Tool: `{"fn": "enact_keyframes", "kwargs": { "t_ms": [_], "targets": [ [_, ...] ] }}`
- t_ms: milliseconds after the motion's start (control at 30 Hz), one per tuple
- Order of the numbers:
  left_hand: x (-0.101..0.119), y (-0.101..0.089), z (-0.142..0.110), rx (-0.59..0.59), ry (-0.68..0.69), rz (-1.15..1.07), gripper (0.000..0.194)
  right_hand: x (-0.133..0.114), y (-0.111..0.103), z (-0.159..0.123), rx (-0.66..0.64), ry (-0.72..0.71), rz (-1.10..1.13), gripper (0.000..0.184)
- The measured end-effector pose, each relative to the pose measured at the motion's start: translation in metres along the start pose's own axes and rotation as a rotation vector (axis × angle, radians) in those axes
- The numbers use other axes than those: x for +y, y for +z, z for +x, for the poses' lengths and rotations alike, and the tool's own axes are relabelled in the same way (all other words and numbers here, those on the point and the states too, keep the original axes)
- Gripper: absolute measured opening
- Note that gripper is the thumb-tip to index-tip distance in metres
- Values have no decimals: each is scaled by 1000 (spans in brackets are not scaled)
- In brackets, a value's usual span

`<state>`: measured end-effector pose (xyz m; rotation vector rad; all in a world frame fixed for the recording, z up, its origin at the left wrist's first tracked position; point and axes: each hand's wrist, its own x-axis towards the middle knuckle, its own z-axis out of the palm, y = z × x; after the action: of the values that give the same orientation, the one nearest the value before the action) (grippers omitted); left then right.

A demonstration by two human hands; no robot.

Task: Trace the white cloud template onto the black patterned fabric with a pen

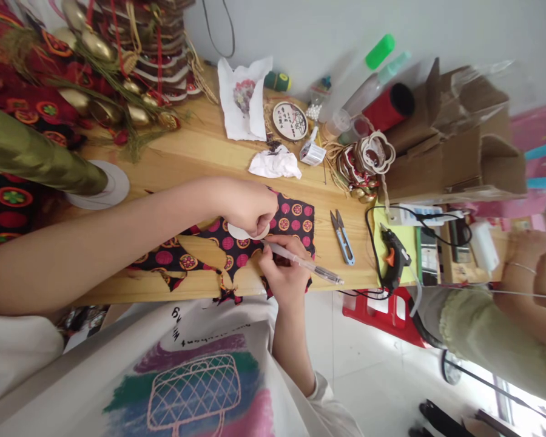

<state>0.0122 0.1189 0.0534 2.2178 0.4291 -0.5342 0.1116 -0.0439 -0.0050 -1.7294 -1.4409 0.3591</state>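
Note:
My left hand (251, 206) is curled closed, its fingertips pressing a white round disc (239, 232) down on the cloth. Much of the disc is hidden beneath that hand. The dark cloth (295, 212), patterned with pink and orange circles, lies on the wooden table with cut, ragged edges toward me. In my right hand (287, 273) is a clear-barrelled pen (309, 265), its writing end at the disc's edge and its other end pointing right. Blue-handled thread snips (343, 238) lie just right of the cloth.
A glue gun (395, 258) with a black cable lies at the right, before a cardboard box (459, 164). Crumpled tissue (275, 162) sits behind the cloth. An olive fabric roll (40, 152) stands at the left. Another person's arms (525, 261) are at far right.

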Motion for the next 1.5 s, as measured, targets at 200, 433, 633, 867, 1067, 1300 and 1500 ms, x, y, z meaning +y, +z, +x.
{"fn": "enact_keyframes", "kwargs": {
  "t_ms": [200, 433, 633, 867, 1067, 1300, 1500],
  "targets": [
    [-1, 0, 1, 11, 37, 66, 21, -1, -1, 0, 14, 8, 21, 8],
    [0, -1, 1, -1, -3, 15, 22, 2, 0, -1, 6, 61, 27, 9],
    [0, -1, 1, 1, 7, -78, 23, 4, 1, -3, 16, 87, 54, 8],
    [0, -1, 1, 21, 39, -43, 22, 4, 2, -2, 19, 140, 59, 8],
    [-4, 2, 3, 31, 74, -1, 20, 5, 2, -3, 5, 129, 76, 8],
    [-6, 2, 4, 18, 49, 5, 21, 6, 3, -1, 52, 155, 67, 8],
    [-6, 2, 3, 35, 58, -6, 21, 6, 2, -3, 7, 138, 58, 7]
  ]
}}
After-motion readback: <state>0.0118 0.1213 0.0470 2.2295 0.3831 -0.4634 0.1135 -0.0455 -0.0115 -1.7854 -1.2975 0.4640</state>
